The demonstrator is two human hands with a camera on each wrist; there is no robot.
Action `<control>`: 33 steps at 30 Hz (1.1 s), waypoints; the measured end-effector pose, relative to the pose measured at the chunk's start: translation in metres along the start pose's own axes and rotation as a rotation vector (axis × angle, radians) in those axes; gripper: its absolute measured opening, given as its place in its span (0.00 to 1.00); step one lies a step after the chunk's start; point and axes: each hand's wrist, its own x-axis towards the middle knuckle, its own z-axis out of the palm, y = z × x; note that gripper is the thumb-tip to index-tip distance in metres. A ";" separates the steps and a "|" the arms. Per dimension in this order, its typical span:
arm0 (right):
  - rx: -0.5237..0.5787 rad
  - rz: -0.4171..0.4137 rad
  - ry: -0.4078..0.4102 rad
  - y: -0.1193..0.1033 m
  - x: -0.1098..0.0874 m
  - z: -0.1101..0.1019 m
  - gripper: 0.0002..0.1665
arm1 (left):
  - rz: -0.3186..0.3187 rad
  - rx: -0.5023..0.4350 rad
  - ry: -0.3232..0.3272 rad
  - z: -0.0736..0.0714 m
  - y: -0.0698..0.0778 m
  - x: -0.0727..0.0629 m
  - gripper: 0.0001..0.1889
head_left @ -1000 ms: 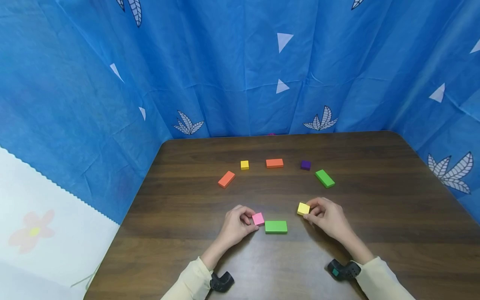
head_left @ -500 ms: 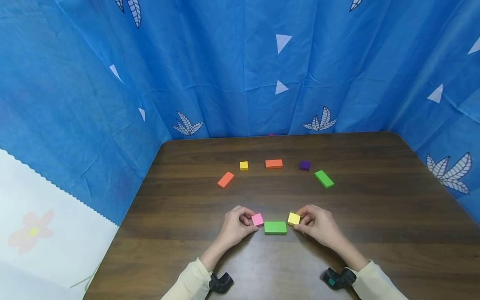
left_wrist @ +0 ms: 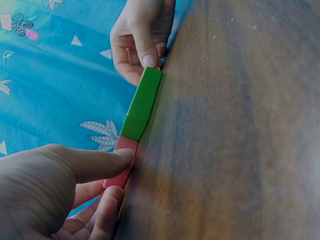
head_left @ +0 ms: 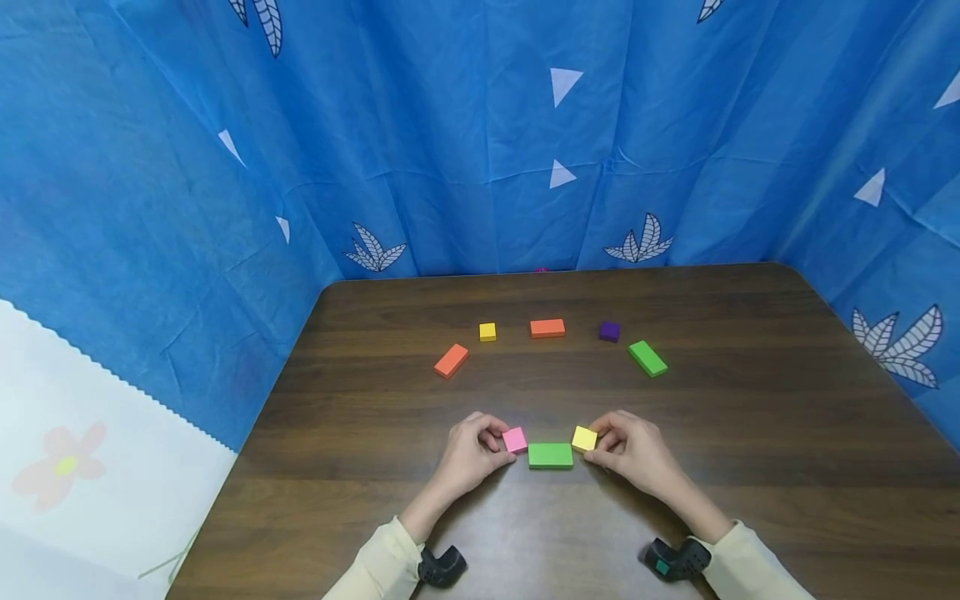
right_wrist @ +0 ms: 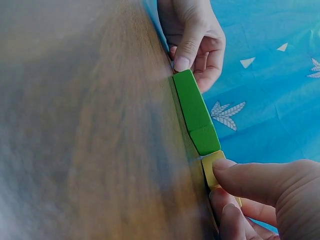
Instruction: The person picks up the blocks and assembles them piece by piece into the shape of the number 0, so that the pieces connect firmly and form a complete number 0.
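Note:
My left hand [head_left: 470, 452] pinches a pink block [head_left: 515, 440] between thumb and fingers, at the left end of a green rectangular block [head_left: 551, 456] lying on the table. At the green block's right end, my right hand [head_left: 632, 450] pinches a yellow block [head_left: 584, 439]. In the left wrist view the thumb lies across the pink block [left_wrist: 121, 170], right up against the green block [left_wrist: 136, 107]. The right wrist view has the yellow block [right_wrist: 213, 165] under the thumb, close against the green block [right_wrist: 196, 110]. Both small blocks sit slightly angled to the green one.
Farther back, an arc of blocks lies on the brown table [head_left: 375, 433]: an orange one [head_left: 452, 361], a small yellow one [head_left: 487, 332], another orange one [head_left: 547, 328], a purple one [head_left: 610, 332] and a green one [head_left: 648, 358]. A blue curtain [head_left: 487, 167] hangs behind the table.
My right hand has moved left and toward me with the yellow block, bringing it to the green block's right end. The left hand has stayed in place on the pink block.

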 end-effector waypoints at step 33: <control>0.099 -0.047 -0.078 0.008 0.002 -0.012 0.22 | 0.003 -0.010 0.003 0.001 -0.001 0.000 0.15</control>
